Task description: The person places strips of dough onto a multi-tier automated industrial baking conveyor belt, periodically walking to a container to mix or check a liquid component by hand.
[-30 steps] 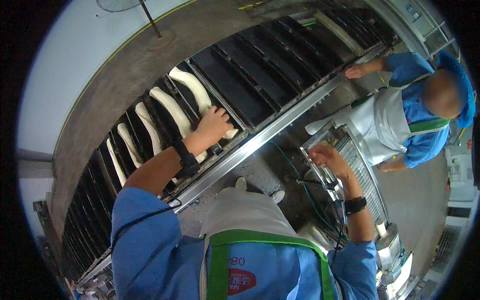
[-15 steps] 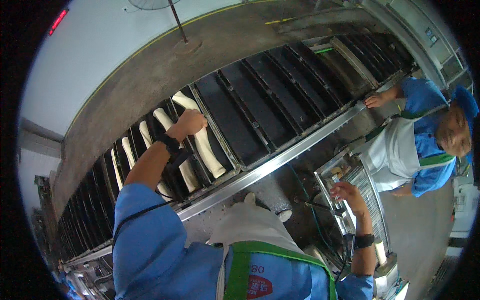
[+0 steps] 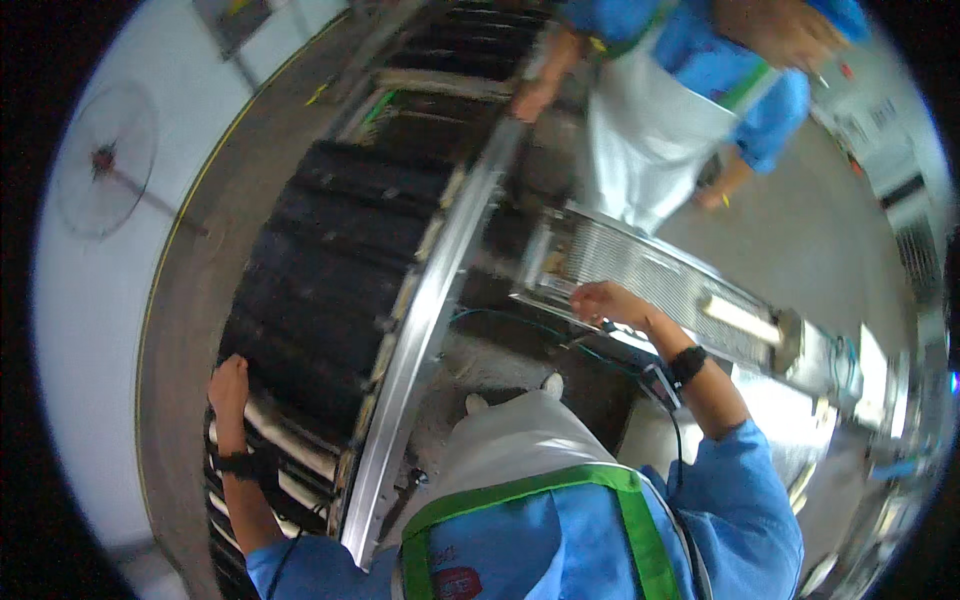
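My left hand [image 3: 229, 387] is closed at the far end of a long pale strip that looks like dough [image 3: 290, 440], lying in a slot of the black slotted tray line [image 3: 330, 260]. The fingers hide that end of the strip. My right hand [image 3: 608, 303] hovers by the near end of a mesh-topped metal conveyor [image 3: 640, 265], its fingers loosely bent and nothing visible in them. A pale roll [image 3: 742, 322] lies farther along the mesh.
A metal rail [image 3: 415, 340] edges the tray line. Across from me a co-worker in a white apron [image 3: 640, 130] rests a hand [image 3: 533, 100] on the rail. A thin hose [image 3: 500, 313] hangs below the conveyor. A round fan [image 3: 103, 160] stands by the wall.
The view has swung to the right. My left hand has moved from the middle of a strip to its far end. My right hand stays by the conveyor end.
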The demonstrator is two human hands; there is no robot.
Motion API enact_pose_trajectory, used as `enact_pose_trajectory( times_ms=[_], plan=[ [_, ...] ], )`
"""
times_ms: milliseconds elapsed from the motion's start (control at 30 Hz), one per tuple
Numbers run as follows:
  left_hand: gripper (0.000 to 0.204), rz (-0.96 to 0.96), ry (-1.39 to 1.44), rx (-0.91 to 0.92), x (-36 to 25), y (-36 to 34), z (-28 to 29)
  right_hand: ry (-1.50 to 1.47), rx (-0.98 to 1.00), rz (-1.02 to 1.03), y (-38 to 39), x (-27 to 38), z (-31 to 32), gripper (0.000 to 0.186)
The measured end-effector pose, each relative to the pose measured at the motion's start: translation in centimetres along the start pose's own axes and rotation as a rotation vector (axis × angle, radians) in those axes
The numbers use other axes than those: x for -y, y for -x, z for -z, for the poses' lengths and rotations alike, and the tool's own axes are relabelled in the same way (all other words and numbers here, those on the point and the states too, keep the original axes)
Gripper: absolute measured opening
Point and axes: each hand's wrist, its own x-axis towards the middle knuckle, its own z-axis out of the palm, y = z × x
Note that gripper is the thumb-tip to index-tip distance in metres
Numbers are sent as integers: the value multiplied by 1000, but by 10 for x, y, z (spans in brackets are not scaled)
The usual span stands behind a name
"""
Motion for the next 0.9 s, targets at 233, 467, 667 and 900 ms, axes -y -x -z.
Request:
enact_pose_trajectory(
  times_ms=[233, 467, 667, 900],
  plan=[
    [15, -498, 259, -42, -140, -35, -14, 147, -326, -212, 70, -108, 58, 29],
    [17, -790, 413, -64, -256, -17, -6, 608, -830, -438, 190, -264, 128, 47],
    [17, -662, 360, -108, -298, 18, 4, 643, -804, -696, 210, -276, 155, 51],
    [18, -517, 534, 86, -298, 35, 14, 892, -442, -647, 172, -275, 195, 36]
  ],
)
